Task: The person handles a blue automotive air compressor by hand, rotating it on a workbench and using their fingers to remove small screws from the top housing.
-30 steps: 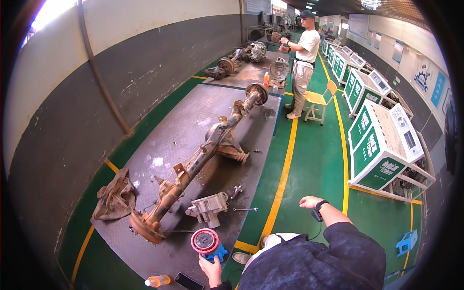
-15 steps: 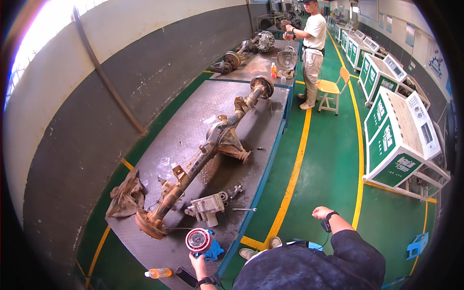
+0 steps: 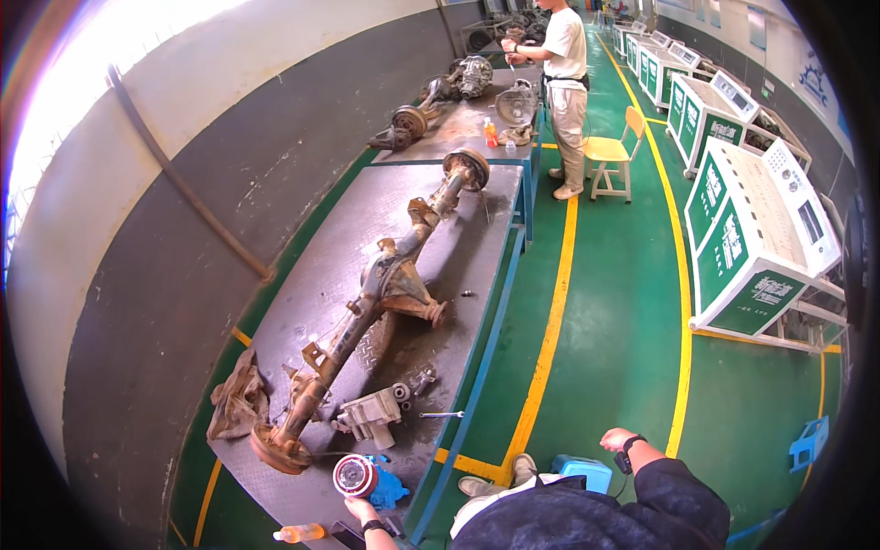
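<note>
My left hand grips the lower edge of a round part with a red rim and blue body, which rests near the workbench's close end. My right hand hangs over the green floor, right of the bench, fingers curled in with nothing visible in them. Behind the blue part lies a grey metal casing, with a small metal joint piece and an open-ended wrench beside it. A long rusty axle housing stretches diagonally along the bench.
Close to my left hand lie an orange bottle and a dark phone. A brown rag sits at the bench's left edge. A blue stool stands beside me. Farther off are another person and a yellow chair.
The whole view has shifted, so bench things appear lower and farther left. My right hand has dropped slightly, and more of the blue stool shows. My left hand stays on the red-rimmed part.
</note>
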A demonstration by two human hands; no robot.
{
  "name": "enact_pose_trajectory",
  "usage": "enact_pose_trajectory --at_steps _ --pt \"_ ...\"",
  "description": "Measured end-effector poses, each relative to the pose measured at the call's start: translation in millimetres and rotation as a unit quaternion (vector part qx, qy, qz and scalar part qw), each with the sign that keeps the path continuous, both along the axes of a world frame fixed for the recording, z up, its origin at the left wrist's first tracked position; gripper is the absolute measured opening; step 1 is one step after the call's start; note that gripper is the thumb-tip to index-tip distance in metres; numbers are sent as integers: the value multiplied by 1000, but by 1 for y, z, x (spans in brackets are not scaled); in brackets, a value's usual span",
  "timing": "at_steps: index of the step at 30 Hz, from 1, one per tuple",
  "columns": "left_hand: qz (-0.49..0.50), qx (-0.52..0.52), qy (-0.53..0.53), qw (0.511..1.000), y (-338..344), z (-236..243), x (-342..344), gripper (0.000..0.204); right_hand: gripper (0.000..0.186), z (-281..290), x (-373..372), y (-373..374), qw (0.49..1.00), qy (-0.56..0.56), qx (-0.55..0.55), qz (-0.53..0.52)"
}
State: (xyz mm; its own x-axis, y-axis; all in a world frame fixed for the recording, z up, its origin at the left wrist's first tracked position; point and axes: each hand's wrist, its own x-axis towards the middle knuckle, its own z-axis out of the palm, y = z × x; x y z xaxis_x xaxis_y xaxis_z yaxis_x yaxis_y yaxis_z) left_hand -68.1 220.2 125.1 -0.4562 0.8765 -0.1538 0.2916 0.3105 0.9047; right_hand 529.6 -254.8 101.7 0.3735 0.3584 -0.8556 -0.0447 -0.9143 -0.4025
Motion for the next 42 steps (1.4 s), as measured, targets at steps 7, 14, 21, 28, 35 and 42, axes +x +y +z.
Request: enact_pose_trajectory --at_steps 7,14,21,28,35,42 --pt "15 -3 40 999 3 5 8 46 27 -2 6 -9 998 -17 41 -36" --pt "60 34 -8 998 4 0 16 46 25 -10 -14 -3 998 -9 48 -43" --pt "52 47 60 996 0 -5 16 41 23 -7 -30 2 998 -9 20 -65" --pt "48 47 128 989 -8 1 23 37 28 5 -35 37 999 -21 1 -44" --pt "66 41 155 985 -14 13 32 35 32 22 -26 103 998 -38 43 35" --pt "76 44 138 986 -16 23 37 36 31 26 -31 138 991 -81 93 55"
